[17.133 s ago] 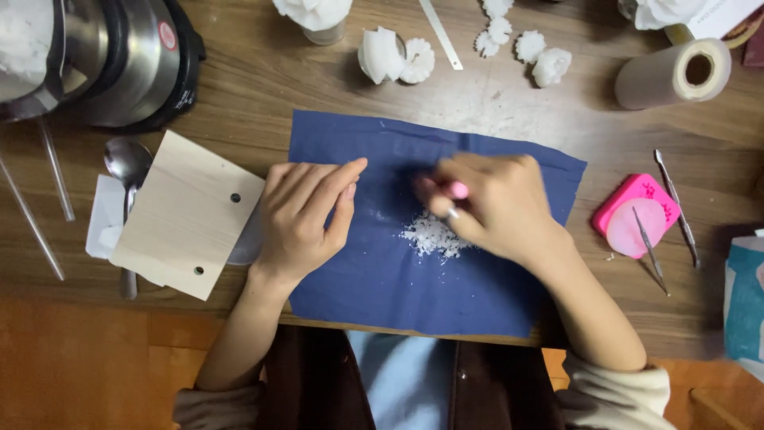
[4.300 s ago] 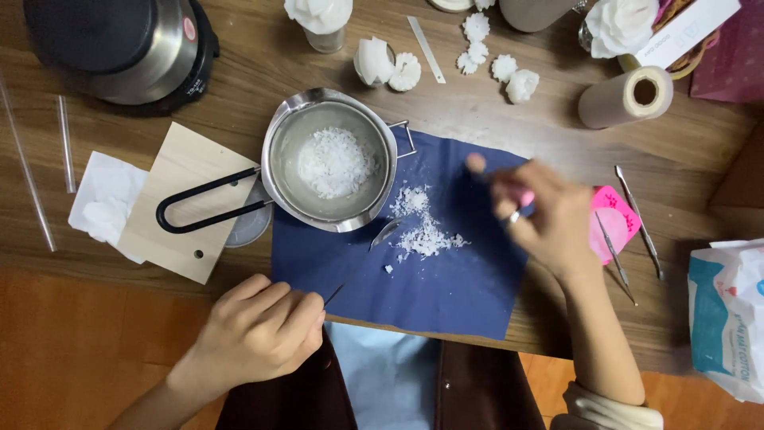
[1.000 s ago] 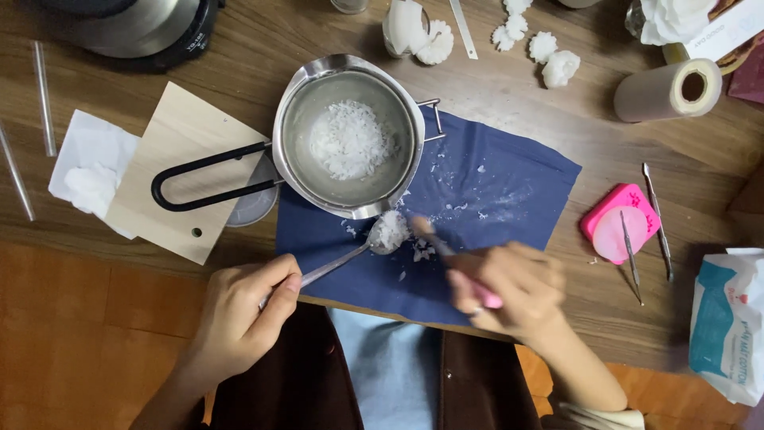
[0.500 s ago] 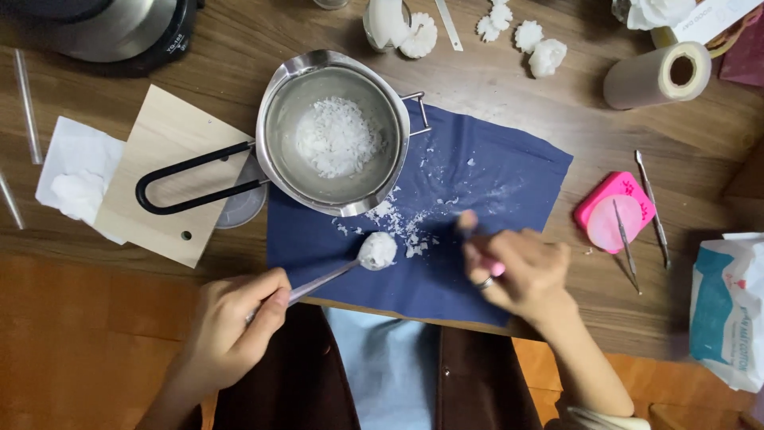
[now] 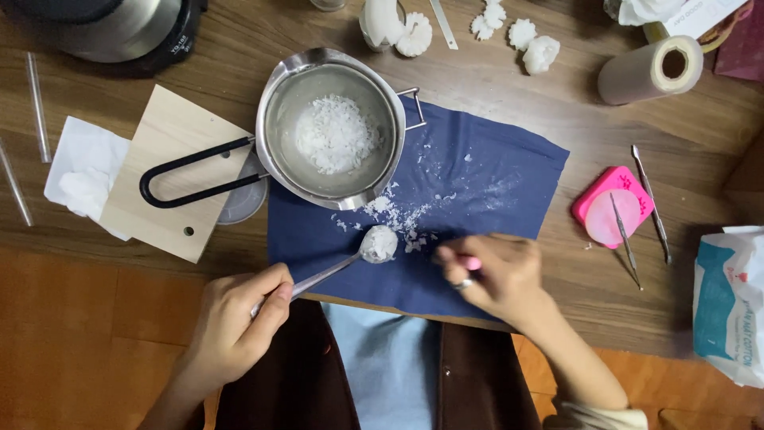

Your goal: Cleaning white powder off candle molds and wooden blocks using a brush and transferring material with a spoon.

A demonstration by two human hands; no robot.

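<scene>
My left hand (image 5: pixel 239 318) grips the handle of a metal spoon (image 5: pixel 362 253), whose bowl is heaped with white flakes just above the dark blue cloth (image 5: pixel 477 199). My right hand (image 5: pixel 497 275) rests on the cloth beside the spoon, closed on a small pink tool (image 5: pixel 471 263) and blurred by motion. Loose white flakes (image 5: pixel 402 219) lie scattered on the cloth between the spoon and a steel pot (image 5: pixel 334 131). The pot has a black loop handle and holds a pile of the same flakes.
A wooden board (image 5: pixel 167 175) lies under the pot handle, with white tissue (image 5: pixel 79 171) to its left. A pink dish (image 5: pixel 613 209) and thin metal tools (image 5: pixel 651 203) sit to the right. A paper roll (image 5: pixel 652 72) and white flower shapes (image 5: pixel 529 44) lie at the back.
The spoon, loaded with flakes, has shifted slightly toward the pot. My right hand has slid left along the cloth, closer to the spoon.
</scene>
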